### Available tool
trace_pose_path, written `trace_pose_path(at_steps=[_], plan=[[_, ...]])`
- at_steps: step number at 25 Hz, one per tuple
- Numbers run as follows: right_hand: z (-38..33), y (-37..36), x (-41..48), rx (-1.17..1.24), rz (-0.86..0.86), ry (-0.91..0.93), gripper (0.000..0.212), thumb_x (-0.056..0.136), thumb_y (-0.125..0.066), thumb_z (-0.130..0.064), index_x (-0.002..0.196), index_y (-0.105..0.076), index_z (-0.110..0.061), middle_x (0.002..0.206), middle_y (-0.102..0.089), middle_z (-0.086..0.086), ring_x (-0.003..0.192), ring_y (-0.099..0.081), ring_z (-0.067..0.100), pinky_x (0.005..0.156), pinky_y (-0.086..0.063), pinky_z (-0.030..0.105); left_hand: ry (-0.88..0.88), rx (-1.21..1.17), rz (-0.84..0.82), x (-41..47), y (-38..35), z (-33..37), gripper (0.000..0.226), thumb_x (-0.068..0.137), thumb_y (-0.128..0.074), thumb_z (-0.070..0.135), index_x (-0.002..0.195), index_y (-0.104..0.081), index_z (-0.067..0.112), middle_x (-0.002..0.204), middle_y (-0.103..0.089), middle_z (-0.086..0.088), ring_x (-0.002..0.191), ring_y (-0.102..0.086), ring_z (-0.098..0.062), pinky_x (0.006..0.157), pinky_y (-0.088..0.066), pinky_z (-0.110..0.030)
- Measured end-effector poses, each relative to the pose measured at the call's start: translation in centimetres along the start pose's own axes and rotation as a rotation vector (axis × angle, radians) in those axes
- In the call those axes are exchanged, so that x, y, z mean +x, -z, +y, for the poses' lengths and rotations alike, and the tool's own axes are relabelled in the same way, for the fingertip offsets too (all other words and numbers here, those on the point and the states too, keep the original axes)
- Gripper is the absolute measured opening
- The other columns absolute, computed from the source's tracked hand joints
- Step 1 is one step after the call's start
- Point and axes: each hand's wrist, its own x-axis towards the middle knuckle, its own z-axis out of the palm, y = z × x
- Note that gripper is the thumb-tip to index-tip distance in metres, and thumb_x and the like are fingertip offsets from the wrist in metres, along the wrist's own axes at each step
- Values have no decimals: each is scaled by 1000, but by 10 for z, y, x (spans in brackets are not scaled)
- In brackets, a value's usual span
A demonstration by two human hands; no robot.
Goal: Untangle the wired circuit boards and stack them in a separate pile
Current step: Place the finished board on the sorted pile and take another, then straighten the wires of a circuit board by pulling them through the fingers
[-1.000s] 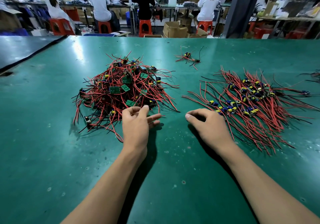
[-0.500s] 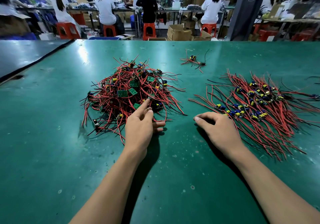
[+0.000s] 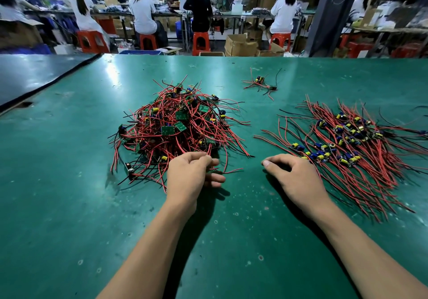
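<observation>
Nearest you, your left hand point(image 3: 190, 173) is at the near rim of the tangled heap point(image 3: 176, 127) of red- and black-wired green circuit boards. It has changed in the last second. The fingers that reached out straight into the wires are now curled in, with thumb and fingertips drawn together on a few red leads at that rim. By the look of it you have chosen one board's wires and are set to draw it free, though nothing has lifted out yet.

Your right hand point(image 3: 295, 178) lies to the right of the heap, knuckles up on the green rubber bench mat point(image 3: 231, 240). Its fingers are loosely curled with nothing visible in them, and it has scarcely moved.

The heap itself is a dome of looping red wire with fewer black strands. Small square green boards show near its crown, and yellow and blue components are scattered through it.

Further right of the heap is the sorted pile point(image 3: 352, 145) of boards. It lies flat, with its wires fanned roughly parallel and its components in a band across the middle.

Beyond the heap, to its far right, a small stray cluster of wired boards point(image 3: 260, 83) sits alone.

Further off, people in white point(image 3: 142, 13) work at benches.
</observation>
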Motion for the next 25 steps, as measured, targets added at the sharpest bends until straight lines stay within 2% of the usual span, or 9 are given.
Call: trace_pose_path(at_steps=[2, 5, 9, 11, 14, 17, 20, 23, 25], plan=[[0, 0, -1, -5, -3, 8, 10, 89, -72, -26, 91, -78, -18, 87, -74, -13, 79, -64, -7, 69, -42, 4, 67, 17, -49, -6, -4, 0, 10, 95, -57, 3, 100, -56, -5, 80, -70, -17, 38, -57, -18, 35, -44, -22], [-1, 1, -1, -2, -3, 25, 8, 89, -72, -24, 90, -78, -19, 87, -75, -12, 80, -64, -8, 71, -43, 4, 116, 103, -192, -13, -13, -4, 14, 96, -58, 9, 90, -55, -3, 61, -65, -11, 33, -52, -17, 31, -36, -18], [-5, 2, -3, 36, -38, 49, 13, 87, -73, -13, 99, -77, -18, 91, -75, -8, 81, -66, -4, 76, -45, 6, 121, 134, -392, -24, -24, -13, 14, 96, -59, 11, 86, -53, 3, 59, -63, -12, 35, -53, -19, 33, -38, -19], [-8, 3, -6, 46, -96, 63, 27, 88, -69, -4, 109, -74, -21, 97, -74, -7, 88, -67, 2, 83, -47, 9, 105, 102, -397, -26, -26, -15, 14, 96, -58, 12, 87, -52, 3, 59, -63, -13, 36, -54, -20, 34, -41, -20], [-12, 2, -9, 14, -168, 104, 38, 86, -62, 6, 110, -75, -20, 101, -74, -8, 94, -67, 1, 87, -45, 8, 97, 15, -345, -24, -24, -13, 12, 96, -58, 11, 89, -53, 3, 55, -60, -9, 36, -54, -18, 33, -39, -19], [-15, 2, -13, 94, -211, 112, 38, 83, -74, -3, 112, -73, -27, 92, -74, -8, 84, -66, 5, 80, -46, 10, 127, -52, -328, -20, -20, -11, 9, 94, -60, 12, 90, -56, 4, 54, -59, -5, 34, -51, -15, 31, -36, -17], [-16, -2, -15, 136, -164, 126, 23, 82, -81, -18, 97, -74, -33, 86, -75, -12, 76, -66, -1, 75, -48, 10, 154, -42, -396, -17, -13, -8, 12, 93, -61, 15, 92, -63, 4, 54, -56, -3, 27, -42, -11, 29, -27, -13], [-14, -2, -13, 157, -138, 138, 2, 91, -73, -23, 90, -74, -21, 77, -72, -9, 70, -61, 4, 69, -49, 24, 213, -99, -469, -15, -5, -3, 22, 93, -57, 23, 99, -70, 5, 53, -51, 0, 24, -32, -6, 29, -20, -10], [-12, 0, -9, 212, -130, 130, 9, 95, -67, -20, 96, -72, -14, 79, -71, -4, 72, -62, 9, 68, -50, 27, 245, -159, -456, -12, -4, -2, 24, 94, -56, 25, 100, -72, 8, 53, -49, 2, 25, -31, -6, 29, -20, -13]])
